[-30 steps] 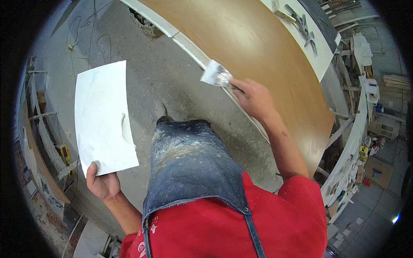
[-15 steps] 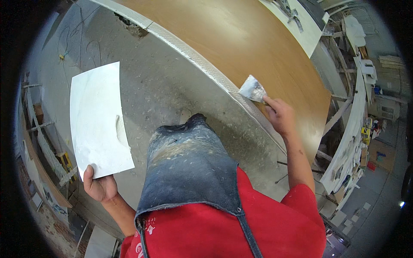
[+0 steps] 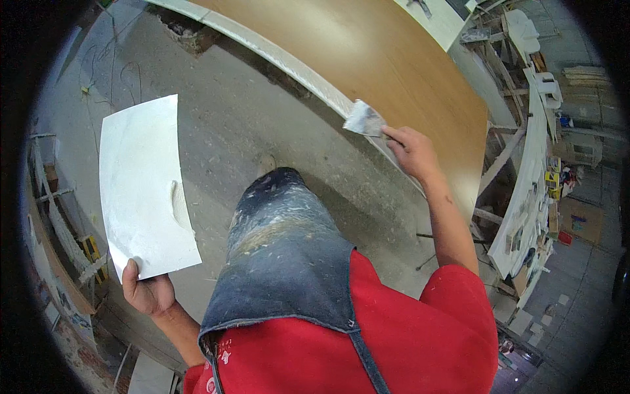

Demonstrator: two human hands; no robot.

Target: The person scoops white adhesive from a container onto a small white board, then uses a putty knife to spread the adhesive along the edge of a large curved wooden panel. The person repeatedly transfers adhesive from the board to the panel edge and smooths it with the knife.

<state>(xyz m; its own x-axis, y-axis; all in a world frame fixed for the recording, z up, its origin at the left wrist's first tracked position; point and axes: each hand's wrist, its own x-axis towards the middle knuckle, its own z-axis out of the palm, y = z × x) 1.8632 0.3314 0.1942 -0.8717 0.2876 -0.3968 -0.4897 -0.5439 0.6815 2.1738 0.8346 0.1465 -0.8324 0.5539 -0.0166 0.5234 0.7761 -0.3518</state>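
Observation:
My left hand (image 3: 149,289) grips the lower edge of a white rectangular sheet (image 3: 141,210), thumb on top and fingers beneath. A small heap of pale paste (image 3: 178,203) sits by the sheet's right edge. In my right hand (image 3: 413,151) is a putty knife (image 3: 365,119), its wide blade smeared white and pointing left. The blade is over the near edge of a large brown board (image 3: 394,65); whether it touches cannot be made out. A whitish strip (image 3: 298,72) runs along that board edge.
Bare grey concrete floor (image 3: 216,125) lies between me and the board, with a broken hole (image 3: 187,36) at upper left. A long white bench (image 3: 518,223) with scattered items stands at right. Timber frames (image 3: 59,217) line the left. My stained apron (image 3: 282,249) hangs in front.
My right hand and the putty knife have shifted left and slightly farther along the board's edge. The view has turned a little, and the white sheet sits slightly lower and farther left.

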